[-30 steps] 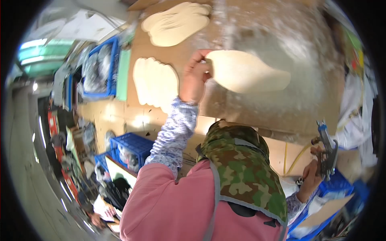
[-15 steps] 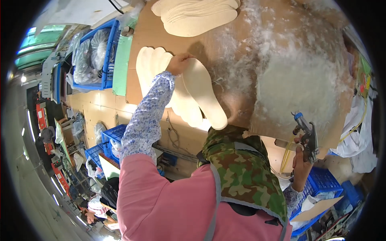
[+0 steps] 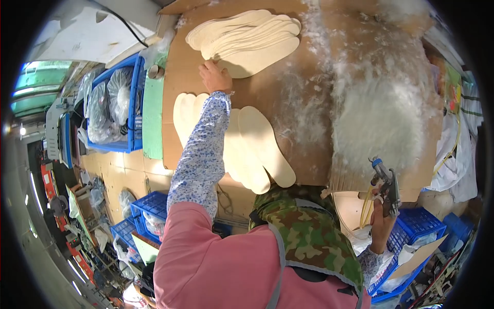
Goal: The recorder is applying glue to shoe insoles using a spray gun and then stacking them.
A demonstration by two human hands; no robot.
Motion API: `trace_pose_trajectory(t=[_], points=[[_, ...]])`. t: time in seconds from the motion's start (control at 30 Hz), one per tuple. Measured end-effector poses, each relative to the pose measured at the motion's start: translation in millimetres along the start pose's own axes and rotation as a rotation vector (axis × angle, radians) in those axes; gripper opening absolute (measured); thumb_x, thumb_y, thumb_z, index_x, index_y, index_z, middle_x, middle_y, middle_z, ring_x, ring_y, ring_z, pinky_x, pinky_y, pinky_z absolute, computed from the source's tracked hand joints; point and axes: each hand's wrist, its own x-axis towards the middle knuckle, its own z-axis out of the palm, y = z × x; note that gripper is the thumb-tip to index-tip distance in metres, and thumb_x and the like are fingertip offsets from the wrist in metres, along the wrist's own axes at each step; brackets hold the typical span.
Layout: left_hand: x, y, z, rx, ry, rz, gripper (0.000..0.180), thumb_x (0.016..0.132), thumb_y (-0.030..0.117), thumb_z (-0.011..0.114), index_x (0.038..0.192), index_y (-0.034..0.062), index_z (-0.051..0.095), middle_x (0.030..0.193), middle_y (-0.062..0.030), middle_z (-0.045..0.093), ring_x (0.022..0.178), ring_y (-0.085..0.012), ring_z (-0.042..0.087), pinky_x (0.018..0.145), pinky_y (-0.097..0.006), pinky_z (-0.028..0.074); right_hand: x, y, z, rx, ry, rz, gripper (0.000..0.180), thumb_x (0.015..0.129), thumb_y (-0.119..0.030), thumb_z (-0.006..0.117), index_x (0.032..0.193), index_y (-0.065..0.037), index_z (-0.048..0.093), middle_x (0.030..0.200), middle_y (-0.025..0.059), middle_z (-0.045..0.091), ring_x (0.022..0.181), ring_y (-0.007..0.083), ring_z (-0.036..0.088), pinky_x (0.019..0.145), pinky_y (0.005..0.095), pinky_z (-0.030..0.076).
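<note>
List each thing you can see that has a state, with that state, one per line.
Left hand: at the upper insoles' edge; grip unclear.
Right hand: closed around the spray gun.
Spray gun: held, blue-tipped end up; no spray visible.
Upper insoles: fanned, overlapping.
Lower insoles: fanned, overlapping.
Cardboard sheet: partly coated in whitish residue.
Upper-left blue crate: open, holding clear plastic bags.
</note>
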Motion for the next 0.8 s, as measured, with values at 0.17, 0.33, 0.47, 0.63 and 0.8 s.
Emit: trace_pose_trajectory(t=[0.17, 0.33, 0.47, 0.63, 0.8], points=[[4, 7, 11, 0.203, -0.034, -0.121, 0.039, 0.073, 0.017, 0.065, 0.106, 0.0101, 0.047, 0.110, -0.0126, 0.047, 0.106, -0.0323, 0.047, 0.084, -0.049, 0.040, -9, 6, 1, 0.007, 0.023, 0.017, 0.024, 0.088, -0.005, 0.056, 0.111, -0.003, 0.058, 0.076, -0.0028, 0.057, 0.047, 0.0009, 0.034, 0.042, 0.0194, 0.024], [7, -27, -11, 0.141, -0.164, -0.047, 0.034, 0.076, 0.018, 0.063, 0.109, 0.0103, 0.054, 0.105, -0.0140, 0.054, 0.102, -0.0325, 0.051, 0.086, -0.045, 0.042, -4, 6, -21, 0.007, -0.012, -0.008, 0.023, 0.088, -0.007, 0.056, 0.110, -0.003, 0.058, 0.068, -0.0042, 0.052, 0.046, 0.0007, 0.033, 0.042, 0.0202, 0.023], [8, 35, -54, -0.275, -0.176, 0.183, 0.030, 0.084, 0.018, 0.061, 0.111, 0.0067, 0.056, 0.108, -0.0150, 0.059, 0.093, -0.0317, 0.059, 0.081, -0.037, 0.047, -4, 16, -53, -0.036, 0.077, 0.023, 0.022, 0.087, -0.007, 0.056, 0.108, -0.003, 0.060, 0.067, -0.0048, 0.050, 0.047, 0.0022, 0.031, 0.043, 0.0212, 0.022], [-30, 192, -156, -0.898, -0.316, 0.209, 0.021, 0.090, 0.009, 0.056, 0.110, 0.0046, 0.054, 0.096, -0.0044, 0.060, 0.082, -0.0118, 0.057, 0.072, -0.023, 0.046, -2, 54, -102, -0.050, 0.060, 0.000, 0.022, 0.085, -0.007, 0.059, 0.106, -0.001, 0.063, 0.074, -0.0060, 0.052, 0.059, 0.0032, 0.036, 0.050, 0.0220, 0.029], [-101, 309, -159, -1.282, -0.547, 0.019, 0.021, 0.090, 0.012, 0.055, 0.111, 0.0067, 0.053, 0.100, -0.0036, 0.062, 0.085, -0.0101, 0.060, 0.069, -0.022, 0.049, -12, 59, -144, 0.069, 0.018, 0.122, 0.023, 0.086, -0.006, 0.060, 0.108, 0.001, 0.062, 0.083, -0.0024, 0.061, 0.067, 0.0049, 0.045, 0.057, 0.0211, 0.038]])
